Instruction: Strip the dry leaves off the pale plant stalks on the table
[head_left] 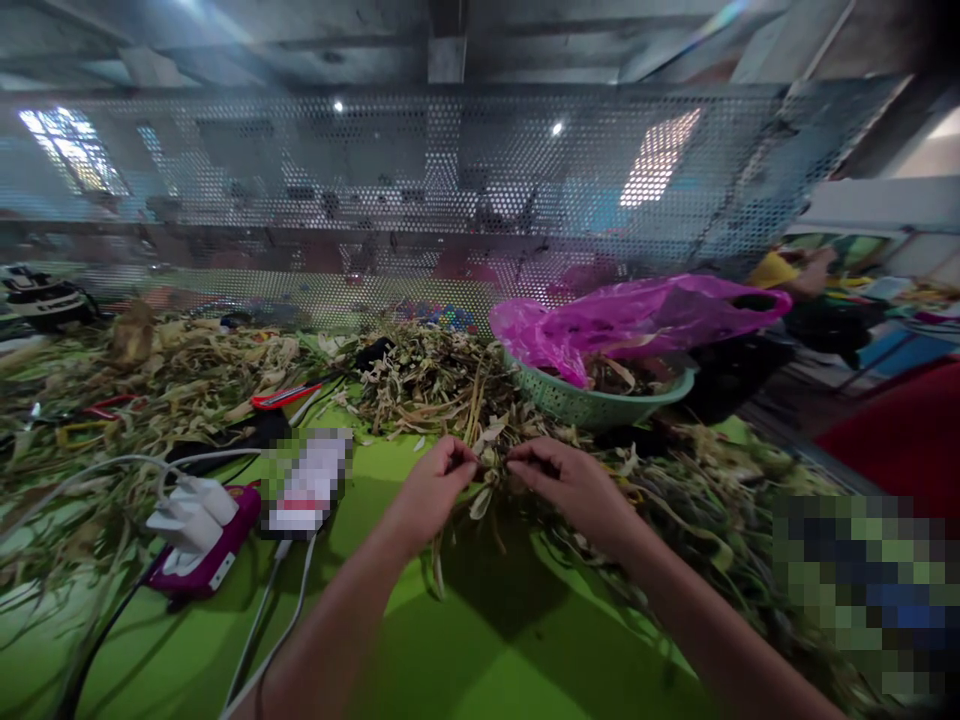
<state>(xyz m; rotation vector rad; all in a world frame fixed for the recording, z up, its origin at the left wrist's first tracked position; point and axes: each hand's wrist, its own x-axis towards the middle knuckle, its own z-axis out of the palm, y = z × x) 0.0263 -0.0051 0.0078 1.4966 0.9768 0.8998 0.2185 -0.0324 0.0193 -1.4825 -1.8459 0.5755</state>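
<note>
looks like you're mid-pick on that dried sprig [481,498], left hand [435,487] and right hand [576,487] both pinched narrow on it. it's between them over the green table [457,665], nearer than the basket [574,398] and left of it. imo next move calls for light fingertips.

Behind the green table [435,670] stands a metal panel [375,155] full of small holes. Through it shine two lamps [556,129], a left window [71,145] and a right window [660,155]. The ceiling [540,45] above is grey and dim, and it has beams [795,42].
</note>
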